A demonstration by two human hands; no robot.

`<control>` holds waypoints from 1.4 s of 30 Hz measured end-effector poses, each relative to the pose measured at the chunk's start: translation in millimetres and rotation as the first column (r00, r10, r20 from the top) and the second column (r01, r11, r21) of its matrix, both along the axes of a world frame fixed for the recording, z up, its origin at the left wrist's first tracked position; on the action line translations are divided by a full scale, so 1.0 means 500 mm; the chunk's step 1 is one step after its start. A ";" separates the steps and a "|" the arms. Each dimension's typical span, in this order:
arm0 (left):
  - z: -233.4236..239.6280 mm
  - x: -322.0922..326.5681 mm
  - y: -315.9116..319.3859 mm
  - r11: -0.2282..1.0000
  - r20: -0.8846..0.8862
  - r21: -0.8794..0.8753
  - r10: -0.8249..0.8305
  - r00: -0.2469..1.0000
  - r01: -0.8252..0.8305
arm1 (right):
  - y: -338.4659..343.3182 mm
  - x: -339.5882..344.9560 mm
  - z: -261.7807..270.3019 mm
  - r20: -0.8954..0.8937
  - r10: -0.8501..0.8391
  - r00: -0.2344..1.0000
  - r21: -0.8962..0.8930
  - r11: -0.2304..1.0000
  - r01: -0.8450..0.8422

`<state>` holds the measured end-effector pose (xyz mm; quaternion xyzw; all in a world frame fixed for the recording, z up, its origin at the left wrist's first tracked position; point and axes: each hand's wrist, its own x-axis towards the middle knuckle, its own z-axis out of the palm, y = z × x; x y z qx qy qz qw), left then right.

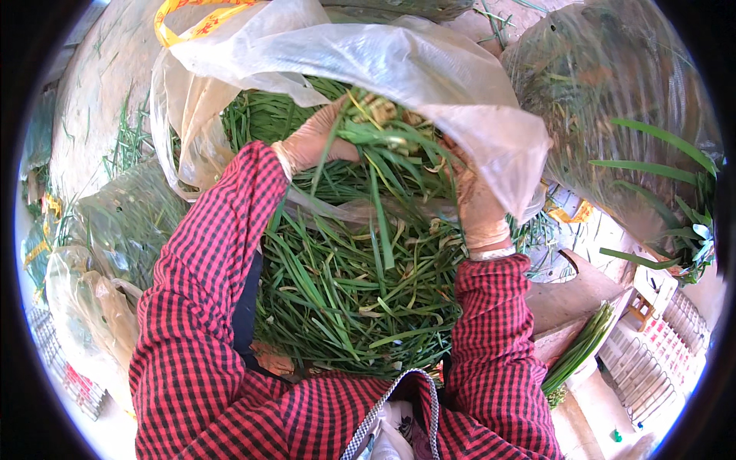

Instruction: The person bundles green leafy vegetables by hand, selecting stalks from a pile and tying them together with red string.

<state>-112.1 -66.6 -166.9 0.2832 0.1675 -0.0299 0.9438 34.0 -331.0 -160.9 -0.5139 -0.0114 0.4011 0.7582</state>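
Observation:
My left hand (322, 138) grips the left side of a bundle of long flat green leaves (397, 138), which look like garlic chives. The bundle's pale cut ends point away from me and leaf tips hang toward me. At its right side is my right hand (474, 192), its fingers partly hidden by the drooping edge of a clear plastic bag (368, 52). Both hands seem to wear thin gloves. More green leaves (270, 115) lie inside the bag, under the bundle. Between my forearms spreads a heap of loose leaves (356, 287), some yellowed.
Filled clear plastic sacks stand at the right (592, 86) and left (126, 213). A crumpled plastic bag (86, 310) lies at lower left. A neat bunch of green stalks (581, 345) rests at lower right, beside a wire-like rack (638, 368). Scattered leaves litter the floor (98, 98).

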 end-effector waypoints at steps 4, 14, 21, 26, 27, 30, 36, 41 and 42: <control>0.025 -0.010 0.015 0.809 -0.155 0.571 -0.064 0.986 0.142 | 0.031 -0.044 -0.081 0.664 0.438 0.606 -0.551 0.834 0.001; 0.014 -0.051 -0.067 0.986 -0.022 -0.119 0.116 0.993 -0.118 | 0.229 -0.189 0.093 -0.114 -0.042 0.993 0.120 0.991 0.056; 0.053 -0.046 -0.015 0.921 -0.222 -0.314 0.165 0.961 -0.230 | 0.107 -0.087 -0.021 0.130 0.136 0.982 -0.110 0.986 -0.122; 0.263 -0.140 0.017 0.961 -0.293 0.265 -0.002 0.956 0.083 | 0.031 -0.095 -0.114 -0.056 0.052 0.997 -0.195 0.979 -0.062; 0.300 -0.169 0.025 0.976 -0.250 0.215 0.034 0.968 0.022 | 0.031 -0.099 -0.132 0.067 0.111 0.992 -0.221 0.971 -0.093; 0.416 -0.239 0.047 0.967 -0.049 0.226 0.135 0.990 -0.120 | 0.033 -0.129 -0.112 0.202 0.398 0.895 -0.447 0.851 -0.277; 0.589 -0.402 0.111 0.510 -0.020 0.776 0.608 0.794 -0.371 | 0.027 -0.177 0.249 0.256 0.476 0.841 -0.369 0.852 -0.371; 0.712 -0.363 0.009 0.555 0.152 0.684 0.526 0.837 -0.473 | 0.033 -0.279 0.646 0.425 0.402 0.811 0.007 0.894 -0.448; 0.756 -0.351 -0.036 0.624 0.144 0.612 0.516 0.844 -0.486 | 0.030 -0.306 0.698 0.508 0.413 0.756 -0.021 0.883 -0.469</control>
